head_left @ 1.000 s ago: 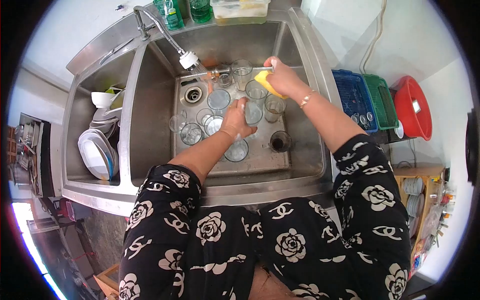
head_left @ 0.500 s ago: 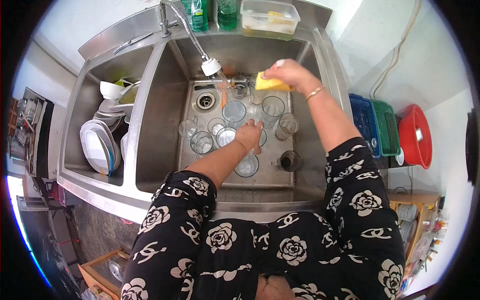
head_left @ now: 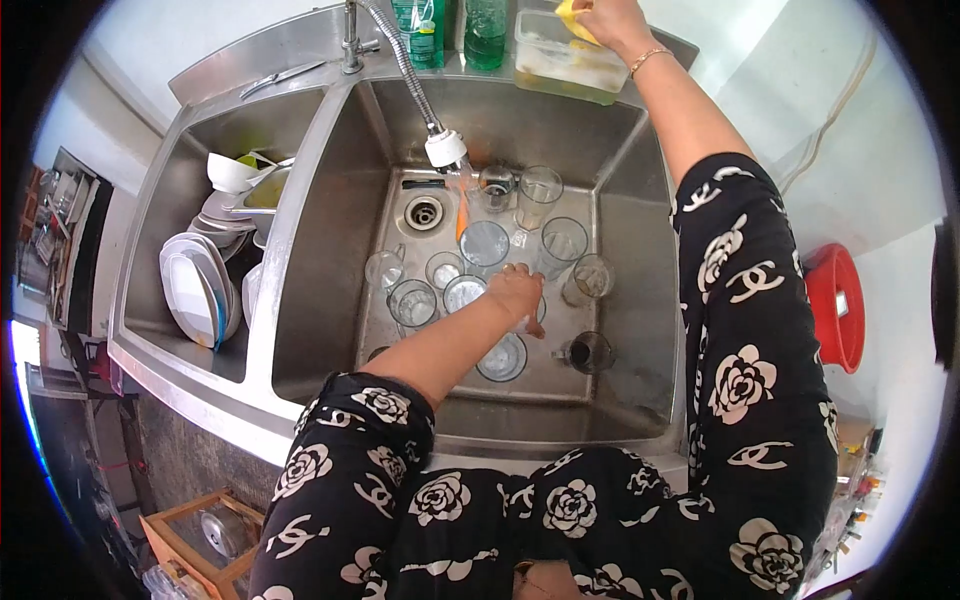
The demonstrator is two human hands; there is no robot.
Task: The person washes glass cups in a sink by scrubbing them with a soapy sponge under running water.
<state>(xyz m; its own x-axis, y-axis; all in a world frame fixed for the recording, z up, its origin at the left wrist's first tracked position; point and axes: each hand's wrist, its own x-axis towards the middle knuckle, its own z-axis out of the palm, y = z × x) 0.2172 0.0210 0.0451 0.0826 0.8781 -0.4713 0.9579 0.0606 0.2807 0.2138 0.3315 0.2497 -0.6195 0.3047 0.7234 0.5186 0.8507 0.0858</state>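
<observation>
The right hand (head_left: 615, 24) has moved farther away, pinching a soft yellow sponge (head_left: 575, 20) at a rectangular clear-plastic tub (head_left: 562, 68). The left hand (head_left: 515, 292) covers a clear round glass (head_left: 541, 308) in the steel sink (head_left: 325, 250), grip unclear; probably slippery and fragile, it is best held round its sides.

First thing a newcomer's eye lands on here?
Probably the cluster of clear drinking glasses in the stainless-steel sink's large basin, with the left hand among them. Next, the yellow sponge in the right hand, above the translucent plastic box behind the basin. Then the round red plastic tub, far right.
</observation>
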